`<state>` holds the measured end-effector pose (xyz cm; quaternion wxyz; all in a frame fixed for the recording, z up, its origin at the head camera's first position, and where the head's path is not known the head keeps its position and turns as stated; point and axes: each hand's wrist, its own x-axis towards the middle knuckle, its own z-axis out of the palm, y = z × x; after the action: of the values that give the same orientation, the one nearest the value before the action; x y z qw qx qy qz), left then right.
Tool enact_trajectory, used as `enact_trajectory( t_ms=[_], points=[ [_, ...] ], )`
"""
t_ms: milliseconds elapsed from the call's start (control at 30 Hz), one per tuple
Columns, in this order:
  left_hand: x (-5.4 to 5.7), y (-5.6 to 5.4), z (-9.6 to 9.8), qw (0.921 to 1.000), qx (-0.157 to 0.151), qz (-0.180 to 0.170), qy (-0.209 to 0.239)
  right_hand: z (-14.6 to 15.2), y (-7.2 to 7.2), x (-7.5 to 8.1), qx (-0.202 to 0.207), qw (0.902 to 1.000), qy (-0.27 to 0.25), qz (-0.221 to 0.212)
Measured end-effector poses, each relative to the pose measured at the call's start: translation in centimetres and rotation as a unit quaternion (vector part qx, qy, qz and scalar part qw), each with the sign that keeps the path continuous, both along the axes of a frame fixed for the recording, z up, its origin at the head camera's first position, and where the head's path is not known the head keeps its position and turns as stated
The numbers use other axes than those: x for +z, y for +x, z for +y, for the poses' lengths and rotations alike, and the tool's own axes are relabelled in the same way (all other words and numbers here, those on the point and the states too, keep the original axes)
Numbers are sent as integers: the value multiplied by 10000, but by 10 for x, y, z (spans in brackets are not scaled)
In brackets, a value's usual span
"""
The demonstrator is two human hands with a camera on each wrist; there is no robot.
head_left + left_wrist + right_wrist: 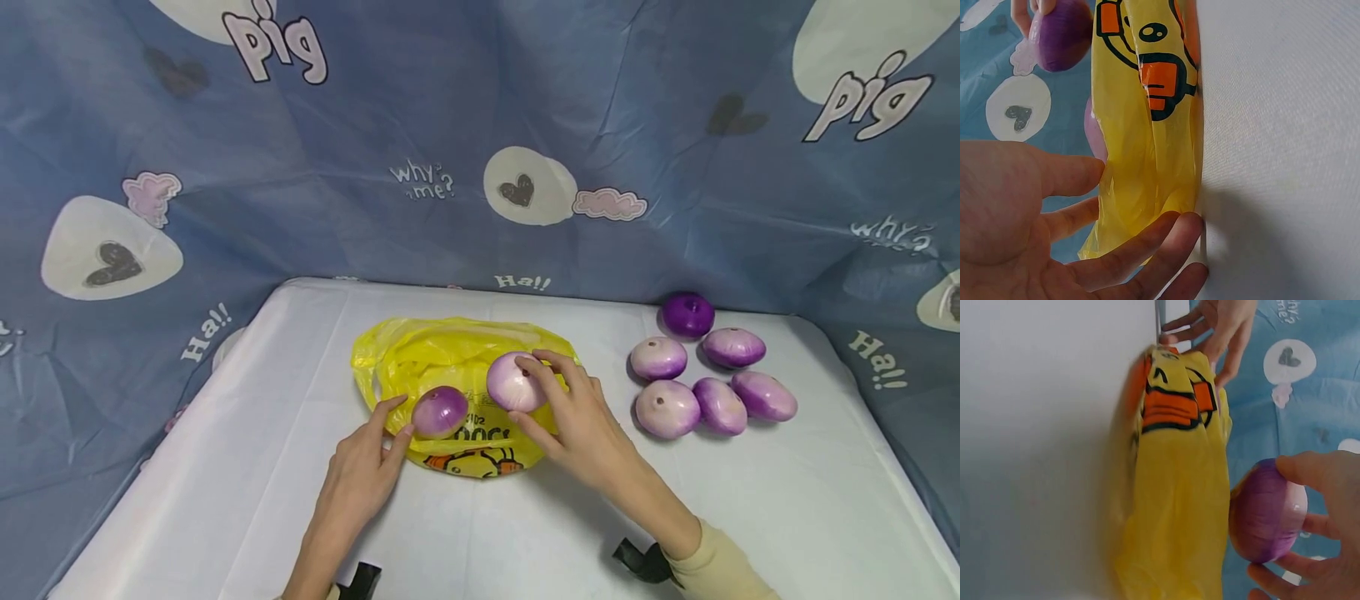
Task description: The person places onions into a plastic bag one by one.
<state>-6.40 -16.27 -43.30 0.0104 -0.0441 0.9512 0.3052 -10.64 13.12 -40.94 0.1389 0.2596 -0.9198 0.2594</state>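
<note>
A yellow plastic bag point(450, 358) with a duck print lies flat in the middle of the white table point(225, 467). My right hand point(525, 390) grips a pale purple onion point(512, 382) just above the bag; the right wrist view shows the fingers curled round this onion point(1266, 512). A second, darker onion point(440, 412) sits on the bag's near part. My left hand point(397, 421) lies at the bag's near left edge, with straight fingers point(1166, 234) touching the plastic point(1141, 156) and thumb and forefinger beside that onion.
Several more purple onions point(705, 375) lie grouped on the table's right side. A blue printed cloth point(480, 125) hangs behind and along both sides of the table. Black straps point(641, 560) show at both wrists.
</note>
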Motion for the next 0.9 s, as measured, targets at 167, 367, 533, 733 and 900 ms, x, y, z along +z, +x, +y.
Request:
enact_trajectory(
  t_ms=[167, 367, 533, 733, 900],
  points=[
    [0, 0, -1, 10000, -7, 5, 17, -4, 4, -3, 130, 9999, 71, 40],
    [0, 0, 0, 10000, -3, -8, 63, -7, 8, -7, 229, 9995, 146, -148],
    [-1, 1, 0, 10000, -9, 24, 52, -10, 9, -10, 278, 9991, 219, -234],
    [-1, 1, 0, 9999, -49, 90, 41, -13, 10, -15, 342, 9988, 278, -227],
    [-1, 0, -1, 9999, -59, 88, 35, -15, 10, -17, 338, 9986, 333, -254]
  ],
)
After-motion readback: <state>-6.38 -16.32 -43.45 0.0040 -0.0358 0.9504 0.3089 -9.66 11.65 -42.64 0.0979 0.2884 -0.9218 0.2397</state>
